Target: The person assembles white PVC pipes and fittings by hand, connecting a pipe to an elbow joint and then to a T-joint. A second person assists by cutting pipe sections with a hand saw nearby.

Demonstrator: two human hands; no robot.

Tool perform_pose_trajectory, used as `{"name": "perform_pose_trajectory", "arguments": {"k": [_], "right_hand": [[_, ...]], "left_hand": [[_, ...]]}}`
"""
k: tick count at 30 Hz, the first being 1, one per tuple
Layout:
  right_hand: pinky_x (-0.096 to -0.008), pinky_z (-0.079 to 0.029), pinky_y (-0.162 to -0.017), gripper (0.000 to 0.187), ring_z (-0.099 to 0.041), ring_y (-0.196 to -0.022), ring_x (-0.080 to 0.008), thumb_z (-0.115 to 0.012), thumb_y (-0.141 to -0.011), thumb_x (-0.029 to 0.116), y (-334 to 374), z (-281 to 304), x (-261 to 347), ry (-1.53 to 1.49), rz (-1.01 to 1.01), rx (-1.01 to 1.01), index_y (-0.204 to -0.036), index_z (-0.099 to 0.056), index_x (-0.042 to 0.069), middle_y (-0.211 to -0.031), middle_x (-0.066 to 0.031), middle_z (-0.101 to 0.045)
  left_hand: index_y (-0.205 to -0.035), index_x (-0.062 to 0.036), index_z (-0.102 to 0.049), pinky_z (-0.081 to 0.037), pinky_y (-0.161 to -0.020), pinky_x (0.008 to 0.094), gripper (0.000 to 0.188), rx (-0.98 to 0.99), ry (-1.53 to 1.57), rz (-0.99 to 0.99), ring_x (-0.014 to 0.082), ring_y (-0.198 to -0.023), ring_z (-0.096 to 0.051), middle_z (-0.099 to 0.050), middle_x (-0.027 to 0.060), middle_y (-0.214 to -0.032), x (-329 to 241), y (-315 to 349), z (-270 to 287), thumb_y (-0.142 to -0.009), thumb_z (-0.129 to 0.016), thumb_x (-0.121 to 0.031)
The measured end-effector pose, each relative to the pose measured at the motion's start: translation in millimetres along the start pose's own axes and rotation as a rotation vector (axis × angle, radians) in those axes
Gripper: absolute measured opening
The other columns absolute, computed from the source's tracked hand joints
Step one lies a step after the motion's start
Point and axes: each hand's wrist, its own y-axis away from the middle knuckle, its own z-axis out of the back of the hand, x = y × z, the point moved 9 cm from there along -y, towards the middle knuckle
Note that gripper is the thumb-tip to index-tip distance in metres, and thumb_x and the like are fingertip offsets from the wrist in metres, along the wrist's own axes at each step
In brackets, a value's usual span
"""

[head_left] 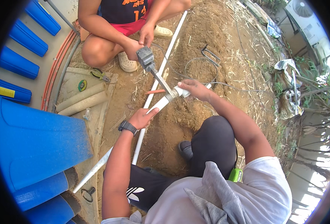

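Observation:
My left hand (144,118) is closed around a white plastic pipe (159,106), whose long end slants down to the lower left under my wrist. In my right hand (195,89) is a white pipe fitting (179,91), gripped with the thumb along it. Between pipe and fitting stands the flat metal blade of a pipe welding tool (162,79) with a grey box-shaped body. The co-worker's hands (136,46) are at the tool's far end. Its exact contact with the pipe ends is too small to tell.
Another long white pipe (141,139) lies across the soil, passing beneath the work. Pliers (100,74), green tape (82,85) and beige tubes (83,100) lie left. A black-handled hacksaw-like frame (211,55) and thin cable lie ahead. Blue bins (41,142) crowd the left side.

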Motion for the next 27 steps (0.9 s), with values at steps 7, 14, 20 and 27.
{"name": "perform_pose_trajectory", "arguments": {"k": [7,14,20,27], "right_hand": [[-0.0316,-0.057,-0.069,0.06,-0.068,-0.083,-0.0176,-0.062,-0.1,0.057,-3,0,6,0.079,0.049,-0.031,-0.122,-0.071,0.001,-0.094,-0.0099,-0.071],[-0.0322,-0.057,-0.071,0.06,-0.068,-0.084,-0.0183,-0.063,-0.099,0.058,-12,2,-19,0.005,0.016,0.022,-0.121,-0.071,0.002,-0.092,-0.0092,-0.07],[-0.0332,-0.057,-0.071,0.06,-0.068,-0.087,-0.0199,-0.064,-0.097,0.059,-3,20,-3,0.07,-0.016,-0.073,-0.123,-0.072,0.005,-0.095,-0.0099,-0.071],[-0.0341,-0.058,-0.072,0.063,-0.069,-0.091,-0.0216,-0.065,-0.094,0.062,-7,39,-5,0.121,0.001,-0.13,-0.125,-0.074,0.008,-0.101,-0.0114,-0.073]], "left_hand": [[-0.079,-0.0042,-0.063,-0.045,-0.051,0.03,0.073,-0.002,-0.047,0.007,0.0129,-0.052,-0.053,-0.053,0.0013,-0.06,2,-2,0,-0.096,-0.053,-0.074],[-0.077,-0.004,-0.062,-0.043,-0.049,0.0309,0.072,-0.008,-0.056,-0.007,0.0127,-0.05,-0.052,-0.053,0.0005,-0.059,2,-9,-7,-0.097,-0.053,-0.073],[-0.077,-0.0044,-0.063,-0.043,-0.049,0.0321,0.072,-0.025,-0.126,-0.05,0.0139,-0.05,-0.053,-0.054,0.0018,-0.059,-3,-22,-10,-0.097,-0.053,-0.073],[-0.073,-0.0038,-0.062,-0.047,-0.055,0.034,0.075,-0.042,-0.161,-0.116,0.0164,-0.055,-0.057,-0.055,0.003,-0.059,-19,-32,-18,-0.097,-0.052,-0.074]]}}
